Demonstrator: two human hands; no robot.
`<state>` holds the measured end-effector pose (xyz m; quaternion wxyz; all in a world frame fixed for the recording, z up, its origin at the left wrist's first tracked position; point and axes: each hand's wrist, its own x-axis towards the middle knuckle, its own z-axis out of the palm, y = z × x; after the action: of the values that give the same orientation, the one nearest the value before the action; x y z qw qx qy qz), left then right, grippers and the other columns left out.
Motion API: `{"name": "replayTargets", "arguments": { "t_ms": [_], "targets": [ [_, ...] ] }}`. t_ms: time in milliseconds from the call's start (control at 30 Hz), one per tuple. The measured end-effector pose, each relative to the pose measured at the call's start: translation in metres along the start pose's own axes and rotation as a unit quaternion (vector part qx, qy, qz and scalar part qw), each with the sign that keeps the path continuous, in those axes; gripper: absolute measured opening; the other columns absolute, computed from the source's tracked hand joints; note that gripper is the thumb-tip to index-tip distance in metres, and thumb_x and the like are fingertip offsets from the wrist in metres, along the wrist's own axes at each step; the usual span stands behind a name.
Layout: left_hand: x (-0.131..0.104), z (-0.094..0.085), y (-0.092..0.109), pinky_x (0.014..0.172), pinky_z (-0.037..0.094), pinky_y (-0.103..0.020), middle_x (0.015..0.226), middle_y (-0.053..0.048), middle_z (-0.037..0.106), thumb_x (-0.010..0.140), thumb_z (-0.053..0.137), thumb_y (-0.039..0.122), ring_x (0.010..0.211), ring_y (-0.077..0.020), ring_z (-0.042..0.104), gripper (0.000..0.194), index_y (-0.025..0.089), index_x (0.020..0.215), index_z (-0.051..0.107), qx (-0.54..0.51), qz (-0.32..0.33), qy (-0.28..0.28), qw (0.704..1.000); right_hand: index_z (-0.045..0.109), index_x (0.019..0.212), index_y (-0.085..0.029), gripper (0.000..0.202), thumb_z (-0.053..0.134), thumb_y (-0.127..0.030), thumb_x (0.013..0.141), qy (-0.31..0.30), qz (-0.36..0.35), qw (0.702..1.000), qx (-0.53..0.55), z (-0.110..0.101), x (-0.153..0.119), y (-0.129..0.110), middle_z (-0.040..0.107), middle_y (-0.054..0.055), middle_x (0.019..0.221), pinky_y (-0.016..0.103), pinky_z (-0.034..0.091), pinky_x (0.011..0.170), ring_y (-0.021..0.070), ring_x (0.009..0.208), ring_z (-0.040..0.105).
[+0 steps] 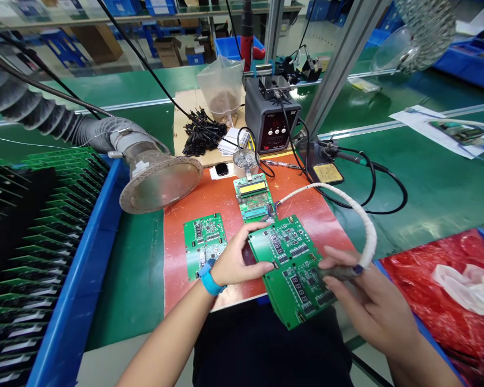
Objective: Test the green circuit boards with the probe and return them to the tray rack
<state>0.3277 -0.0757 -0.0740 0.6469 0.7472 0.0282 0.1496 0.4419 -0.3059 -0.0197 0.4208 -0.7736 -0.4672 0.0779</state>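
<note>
My left hand (242, 258), with a blue band on the wrist, grips a green circuit board (284, 269) by its left edge and tilts it over the mat. Two dark four-digit displays sit on the board, and its lower edge looks thick, perhaps more than one board. In my right hand (371, 306) is a grey probe (341, 272) on a white wrapped cable (357, 207). Its end is at the board's right side; fingers hide the contact. The cable leads to a small test board (252, 196) with a yellow screen. Another green circuit board (204, 242) lies flat to the left.
A blue bin of upright boards (60, 322) stands left, below a fume extractor hood (161, 183). Behind the orange mat (177, 298) are a soldering station (272, 115), black parts (204, 131) and a tin (246, 161). Red plastic (423, 269) fills a bin at right.
</note>
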Motion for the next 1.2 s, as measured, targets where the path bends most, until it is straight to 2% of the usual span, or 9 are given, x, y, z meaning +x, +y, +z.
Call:
{"name": "replayTargets", "arguments": {
  "t_ms": [133, 400, 500, 700, 867, 1067, 1200],
  "targets": [
    [-0.001, 0.001, -0.003, 0.105, 0.041, -0.046, 0.138, -0.013, 0.049, 0.071, 0.076, 0.035, 0.126, -0.0302, 0.048, 0.07, 0.023, 0.131, 0.041, -0.007, -0.012, 0.002, 1.0, 0.046, 0.131, -0.028, 0.043, 0.053, -0.017, 0.09, 0.006, 0.004, 1.0, 0.015, 0.0, -0.002, 0.002, 0.062, 0.004, 0.1, 0.019, 0.056, 0.078, 0.0126, 0.088, 0.063],
    [-0.001, 0.002, -0.005, 0.103, 0.041, -0.044, 0.137, -0.011, 0.049, 0.071, 0.076, 0.033, 0.124, -0.0289, 0.05, 0.069, 0.024, 0.131, 0.041, -0.042, -0.018, -0.004, 0.999, 0.045, 0.134, -0.027, 0.046, 0.055, -0.02, 0.089, -0.032, -0.02, 0.998, -0.054, -0.004, 0.005, -0.001, 0.066, 0.004, 0.097, 0.024, 0.057, 0.079, 0.0154, 0.086, 0.065],
    [-0.001, 0.002, -0.007, 0.103, 0.042, -0.045, 0.137, -0.011, 0.049, 0.071, 0.076, 0.032, 0.124, -0.0294, 0.05, 0.071, 0.025, 0.131, 0.04, -0.053, -0.022, -0.007, 0.998, 0.045, 0.133, -0.026, 0.045, 0.054, -0.02, 0.089, -0.022, -0.03, 0.997, -0.062, -0.002, 0.007, -0.001, 0.066, 0.005, 0.098, 0.024, 0.057, 0.078, 0.016, 0.087, 0.066],
    [0.0, 0.003, -0.006, 0.095, 0.047, -0.044, 0.128, -0.012, 0.054, 0.07, 0.076, 0.039, 0.113, -0.0295, 0.057, 0.072, 0.022, 0.13, 0.04, -0.059, -0.033, -0.009, 0.998, 0.05, 0.129, -0.025, 0.044, 0.056, -0.016, 0.086, 0.024, -0.062, 0.996, -0.063, 0.005, 0.008, -0.002, 0.066, 0.001, 0.084, 0.022, 0.057, 0.072, 0.0131, 0.069, 0.065],
    [0.0, 0.004, -0.006, 0.094, 0.047, -0.044, 0.125, -0.012, 0.055, 0.071, 0.075, 0.04, 0.112, -0.0292, 0.058, 0.071, 0.022, 0.13, 0.04, -0.072, -0.04, -0.012, 0.997, 0.047, 0.132, -0.023, 0.047, 0.056, -0.014, 0.087, 0.024, -0.074, 0.995, -0.061, 0.004, 0.006, -0.003, 0.065, 0.002, 0.088, 0.022, 0.056, 0.081, 0.0135, 0.077, 0.065],
    [0.0, 0.003, -0.009, 0.104, 0.04, -0.048, 0.138, -0.013, 0.048, 0.07, 0.077, 0.037, 0.127, -0.0327, 0.048, 0.071, 0.023, 0.13, 0.041, -0.076, -0.03, -0.014, 0.997, 0.044, 0.135, -0.025, 0.048, 0.054, -0.016, 0.088, 0.0, -0.055, 0.997, -0.052, 0.002, 0.002, 0.001, 0.065, 0.004, 0.094, 0.024, 0.056, 0.082, 0.0152, 0.085, 0.065],
    [0.0, 0.004, -0.01, 0.105, 0.039, -0.049, 0.139, -0.013, 0.048, 0.07, 0.076, 0.039, 0.127, -0.0322, 0.049, 0.071, 0.023, 0.13, 0.041, -0.08, -0.029, -0.013, 0.996, 0.044, 0.134, -0.026, 0.048, 0.054, -0.016, 0.088, 0.0, -0.052, 0.997, -0.049, 0.002, 0.001, 0.002, 0.065, 0.004, 0.096, 0.025, 0.056, 0.083, 0.0155, 0.086, 0.065]
  ]
}}
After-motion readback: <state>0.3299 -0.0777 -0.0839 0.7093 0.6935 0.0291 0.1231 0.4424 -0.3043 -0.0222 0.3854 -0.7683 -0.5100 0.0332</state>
